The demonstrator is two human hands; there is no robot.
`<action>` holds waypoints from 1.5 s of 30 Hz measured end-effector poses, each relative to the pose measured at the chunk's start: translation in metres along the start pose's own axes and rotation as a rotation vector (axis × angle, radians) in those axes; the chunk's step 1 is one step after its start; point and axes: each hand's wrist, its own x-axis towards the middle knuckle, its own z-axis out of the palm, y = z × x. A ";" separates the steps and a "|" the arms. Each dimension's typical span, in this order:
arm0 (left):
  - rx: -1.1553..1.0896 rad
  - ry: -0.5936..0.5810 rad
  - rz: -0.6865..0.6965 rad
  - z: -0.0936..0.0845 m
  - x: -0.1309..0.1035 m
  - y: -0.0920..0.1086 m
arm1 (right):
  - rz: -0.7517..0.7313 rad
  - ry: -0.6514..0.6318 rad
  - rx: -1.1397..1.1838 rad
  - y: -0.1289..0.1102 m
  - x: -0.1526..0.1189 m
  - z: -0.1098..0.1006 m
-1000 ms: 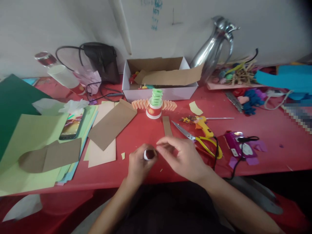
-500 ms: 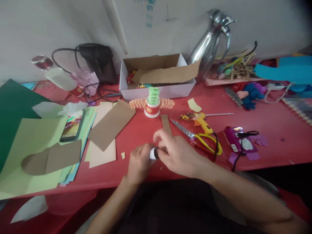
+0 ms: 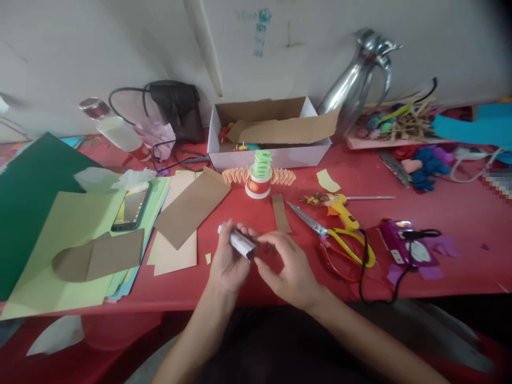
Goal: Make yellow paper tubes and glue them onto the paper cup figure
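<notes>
Left hand (image 3: 231,266) curled round a small, shiny, whitish-grey tube (image 3: 242,245), right hand (image 3: 294,274) half open beside its dark end, red-and-white paper cup (image 3: 258,186) beyond both hands.

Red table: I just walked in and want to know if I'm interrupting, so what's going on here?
A person's left hand holds a small pale tube, with the right hand close by its end; whether that one touches it is unclear. Beyond the hands, a paper cup stands on the table, with a green folded strip rising from it. Scissors and a yellow glue gun lie to the right.
</notes>
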 end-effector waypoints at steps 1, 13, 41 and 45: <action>-0.054 -0.005 -0.038 0.002 -0.002 0.001 | -0.002 0.011 -0.005 -0.002 0.001 0.002; -0.253 0.008 -0.084 0.008 -0.010 -0.015 | -0.251 0.073 -0.206 -0.007 0.015 0.003; 0.123 -0.096 0.017 0.001 -0.019 -0.020 | -0.456 0.217 -0.352 0.014 0.003 0.002; 0.161 -0.214 0.038 -0.005 -0.021 -0.021 | -0.480 0.203 -0.246 0.010 0.001 0.004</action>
